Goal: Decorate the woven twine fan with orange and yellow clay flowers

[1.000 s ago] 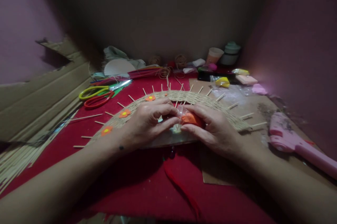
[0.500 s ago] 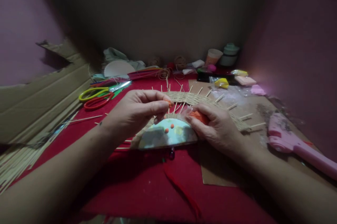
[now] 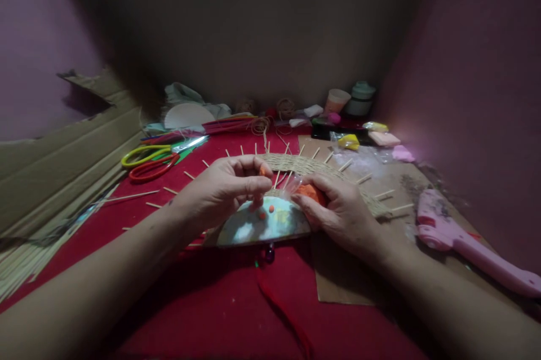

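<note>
Two small orange clay beads (image 3: 266, 212) lie loose on the pale half-round disc (image 3: 262, 227) of the woven straw fan (image 3: 321, 171), directly under the left hand (image 3: 224, 191), whose fingertips pinch another orange bit. The right hand (image 3: 342, 213) grips a clear bag of orange clay (image 3: 310, 191) beside it; a nudge of the disc could roll the beads onto the red table (image 3: 220, 303), I judge.

From my remote seat this reads as a home craft corner: a red cloth (image 3: 177, 303) strewn with scissors (image 3: 147, 160), a pink glue gun (image 3: 460, 241), twine rolls (image 3: 286, 106) and cardboard sheets (image 3: 63, 151) against bare walls.
</note>
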